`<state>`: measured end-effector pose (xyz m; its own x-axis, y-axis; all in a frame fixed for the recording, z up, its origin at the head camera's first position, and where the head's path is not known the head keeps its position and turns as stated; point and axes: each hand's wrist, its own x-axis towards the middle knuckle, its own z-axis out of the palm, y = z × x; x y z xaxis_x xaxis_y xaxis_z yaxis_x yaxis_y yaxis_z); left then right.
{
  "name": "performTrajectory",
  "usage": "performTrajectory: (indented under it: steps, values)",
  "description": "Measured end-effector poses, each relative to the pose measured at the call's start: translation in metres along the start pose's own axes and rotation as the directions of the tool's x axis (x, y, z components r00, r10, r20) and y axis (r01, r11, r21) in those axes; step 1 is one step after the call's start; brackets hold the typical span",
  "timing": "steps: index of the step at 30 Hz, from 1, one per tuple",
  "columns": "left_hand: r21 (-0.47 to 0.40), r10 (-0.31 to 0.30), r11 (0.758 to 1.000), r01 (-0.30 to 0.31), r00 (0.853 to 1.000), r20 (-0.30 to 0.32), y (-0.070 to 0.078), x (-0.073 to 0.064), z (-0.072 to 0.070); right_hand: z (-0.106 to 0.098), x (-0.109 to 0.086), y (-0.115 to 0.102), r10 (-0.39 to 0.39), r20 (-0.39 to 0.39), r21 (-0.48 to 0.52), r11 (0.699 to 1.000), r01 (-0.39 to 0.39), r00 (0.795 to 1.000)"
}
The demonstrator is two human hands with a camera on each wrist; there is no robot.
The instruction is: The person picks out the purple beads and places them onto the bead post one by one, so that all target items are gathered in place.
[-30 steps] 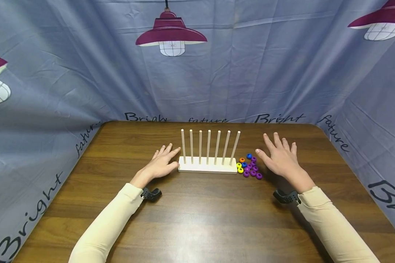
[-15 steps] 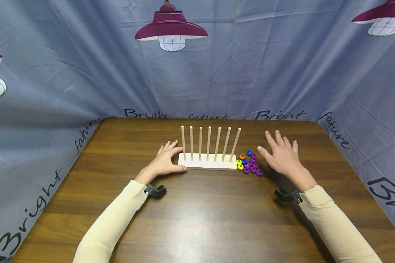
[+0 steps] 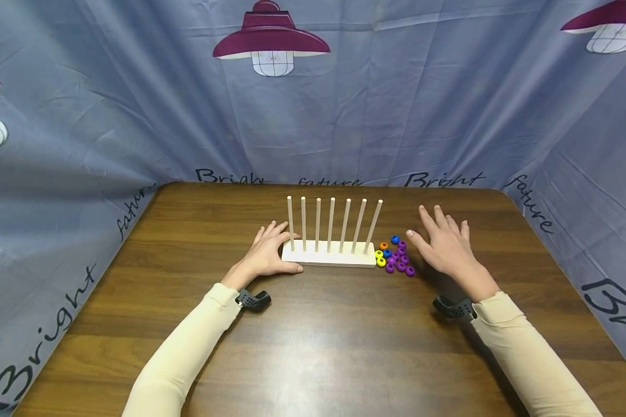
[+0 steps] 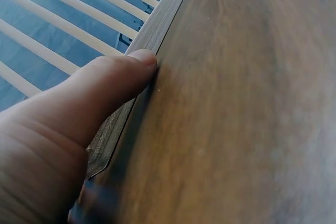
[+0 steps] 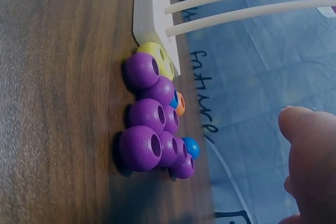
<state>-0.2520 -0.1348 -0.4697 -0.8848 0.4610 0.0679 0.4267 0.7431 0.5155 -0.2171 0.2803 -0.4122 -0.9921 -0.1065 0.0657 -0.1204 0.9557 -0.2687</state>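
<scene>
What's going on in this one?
A person's left grip is holding the left end of a wooden rack. The right grip holds nothing and is just to the right of a cluster of purple, yellow, blue and orange beads. The beads lie loose on the table by the rack's right end, and all seven pegs are bare.

Creased blue cloth backdrop (image 3: 386,110), printed maroon lamps (image 3: 271,43); glossy brown wooden table (image 3: 313,313).
</scene>
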Motion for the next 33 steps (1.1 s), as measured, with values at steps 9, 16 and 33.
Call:
performTrajectory:
  steps: [9,16,33]
  values:
    - [-0.013,-0.029,1.0,0.029,1.0,0.004,-0.004,-0.014,0.006,0.013,-0.004,-0.005,-0.014,0.02,0.005,1.0,0.014,1.0]
    - [-0.024,-0.022,0.999,0.022,1.0,-0.005,0.0,-0.017,0.011,0.013,-0.015,-0.002,-0.001,0.015,0.017,1.0,0.001,1.0]
    - [-0.025,0.01,1.0,-0.01,0.999,-0.032,0.0,-0.007,0.002,0.002,-0.017,0.003,0.01,-0.036,0.041,0.999,-0.008,0.999]
